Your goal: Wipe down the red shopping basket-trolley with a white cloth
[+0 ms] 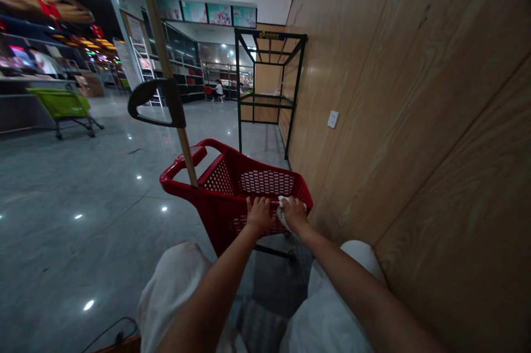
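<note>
A red plastic shopping cart (211, 192) with perforated basket walls stands in front of my knees. My left hand (260, 216) grips the near rim of its basket, fingers bent over the edge. Just to the right, my right hand (294, 213) presses a crumpled white cloth (284, 219) against the same rim near the corner. Part of the cloth hangs below the fingers on the outer side. At the cart's handle end a long wooden pole (161, 26) rises at a slant, with a dark looped plastic handle (176, 103) beside it.
A wood-panelled wall (398, 120) with a white socket (333, 119) runs close along the right. Beyond the cart stands a dark metal rack (239, 98). A green cart (62, 104) is at the left on the shiny grey floor (112, 187). Far back, a person (218, 90) crouches near shelves.
</note>
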Tool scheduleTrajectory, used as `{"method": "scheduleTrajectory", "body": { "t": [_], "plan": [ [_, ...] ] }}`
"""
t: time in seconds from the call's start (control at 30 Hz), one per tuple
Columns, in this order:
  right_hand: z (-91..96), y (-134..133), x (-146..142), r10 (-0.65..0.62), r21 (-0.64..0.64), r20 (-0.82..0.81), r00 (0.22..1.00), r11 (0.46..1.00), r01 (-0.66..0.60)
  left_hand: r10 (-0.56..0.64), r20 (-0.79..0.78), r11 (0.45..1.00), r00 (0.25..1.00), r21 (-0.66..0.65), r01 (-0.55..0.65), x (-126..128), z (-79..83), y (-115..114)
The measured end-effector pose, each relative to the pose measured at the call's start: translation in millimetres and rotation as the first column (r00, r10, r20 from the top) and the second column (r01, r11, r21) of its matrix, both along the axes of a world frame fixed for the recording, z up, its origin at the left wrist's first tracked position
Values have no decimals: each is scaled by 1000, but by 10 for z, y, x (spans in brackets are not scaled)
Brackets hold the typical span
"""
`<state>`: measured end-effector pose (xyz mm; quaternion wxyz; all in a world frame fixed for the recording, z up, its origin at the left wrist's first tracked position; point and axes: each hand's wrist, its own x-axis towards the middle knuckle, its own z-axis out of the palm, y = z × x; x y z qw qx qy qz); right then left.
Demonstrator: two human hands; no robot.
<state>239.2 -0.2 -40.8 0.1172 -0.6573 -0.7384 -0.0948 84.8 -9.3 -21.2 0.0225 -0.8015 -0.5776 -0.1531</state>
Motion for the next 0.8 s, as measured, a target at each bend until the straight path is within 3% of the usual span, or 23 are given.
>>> {"method": "scheduleTrajectory", "body": {
  "t": [0.13,0.3,0.4,0.5,0.63,0.8],
  "plan": [
    [17,-87,-309,31,-23,1,1000,999,-31,10,-57,1000,998,-19,-11,-134,-41,21],
    [92,-71,-614,113,-37,-36,993,993,-114,21,-180,998,983,56,-11,-575,-38,61],
    [91,-80,-560,214,-71,-60,975,973,-218,-3,-226,999,974,38,12,-829,-21,117],
    [26,-141,-331,258,-109,-84,962,958,-266,-30,-218,999,976,26,37,-999,-26,160],
    [-24,-227,-193,281,-93,-104,954,952,-291,5,-191,1000,982,27,0,-1041,-40,161],
    [73,-187,-742,240,-60,-108,965,967,-248,52,-210,999,976,15,-50,-947,-2,82]
  ]
}}
